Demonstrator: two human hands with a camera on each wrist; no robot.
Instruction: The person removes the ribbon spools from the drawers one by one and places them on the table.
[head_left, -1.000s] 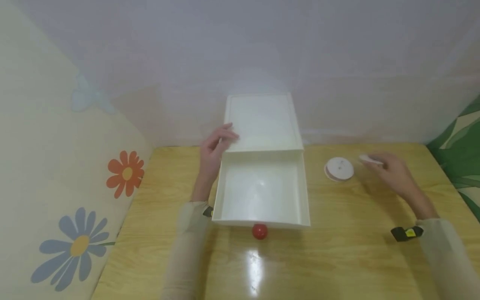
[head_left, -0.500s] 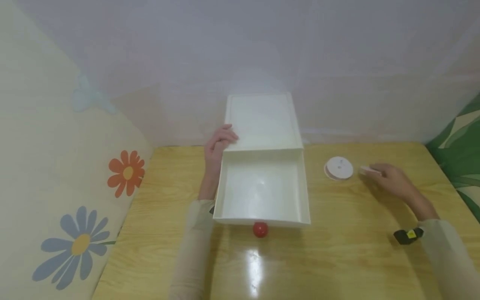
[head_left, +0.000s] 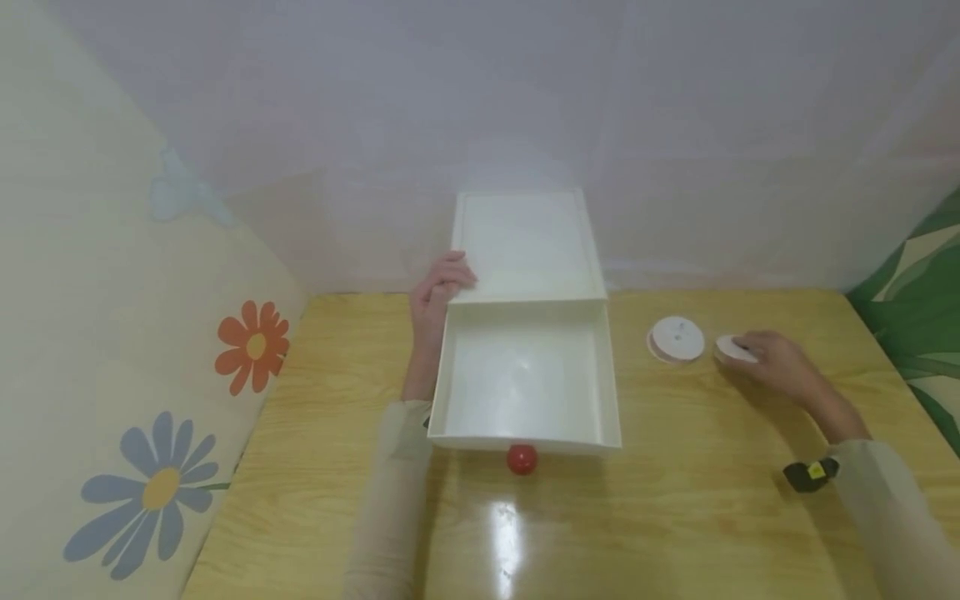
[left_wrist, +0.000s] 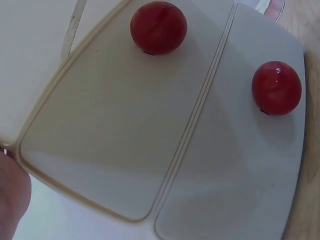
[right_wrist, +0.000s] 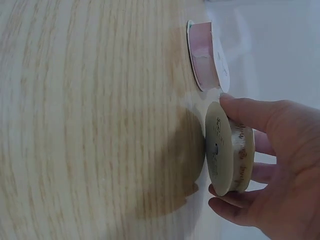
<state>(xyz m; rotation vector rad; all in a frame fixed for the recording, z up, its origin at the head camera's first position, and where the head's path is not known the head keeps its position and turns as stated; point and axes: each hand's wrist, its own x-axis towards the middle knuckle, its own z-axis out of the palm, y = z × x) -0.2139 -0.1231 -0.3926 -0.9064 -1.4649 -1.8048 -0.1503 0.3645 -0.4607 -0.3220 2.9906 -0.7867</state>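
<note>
A white box (head_left: pixel 611 375) stands in the middle of the table with its lid (head_left: pixel 528 242) raised. My left hand (head_left: pixel 437 292) holds the lid's left edge, fingers over the inner face; in the left wrist view only part of it shows. My right hand (head_left: pixel 780 362) grips a ribbon spool (right_wrist: pixel 220 150) with printed cream ribbon between thumb and fingers, low over the table. Nearby lies another spool with pink ribbon (right_wrist: pixel 202 55). A red ball (head_left: pixel 522 459) shows just below the box's front rim. In the left wrist view, two red balls (left_wrist: pixel 159 27) show against white panels.
The wooden table (head_left: pixel 675 517) runs back to a pale wall (head_left: pixel 750 208). To the left a light panel (head_left: pixel 90 275) carries painted flowers; to the right is a green leaf pattern (head_left: pixel 922 325).
My right hand has moved slightly toward the front edge, and the spool in it has turned flatter. The left hand shifted slightly right at the lid, then stayed there.
</note>
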